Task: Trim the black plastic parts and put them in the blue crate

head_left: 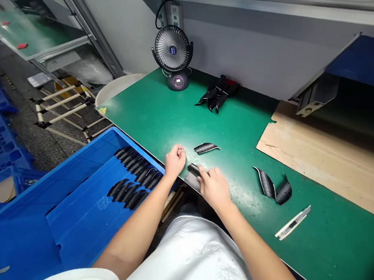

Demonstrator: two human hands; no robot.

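Observation:
My left hand (pixel 175 160) is closed, its fingers curled together just above the front edge of the green table; whatever they may hold is hidden. Beside it, my right hand (pixel 215 189) grips a small black curved piece (pixel 193 169) at the table edge. A flat grey patch (pixel 192 181) shows just below that piece; its kind I cannot make out. Beyond my hands lies one glossy black curved strip (pixel 206 148). To the right are two more curved strips (pixel 267 185) and a snap-off utility knife (pixel 293 223).
A blue bin (pixel 18 226) at left holds rows of black curved pieces (pixel 139 166). A small fan (pixel 172 52) and a pile of black pieces (pixel 218 93) sit at the back. Cardboard (pixel 328 159) covers the right rear, below an overhanging metal shelf (pixel 265 1).

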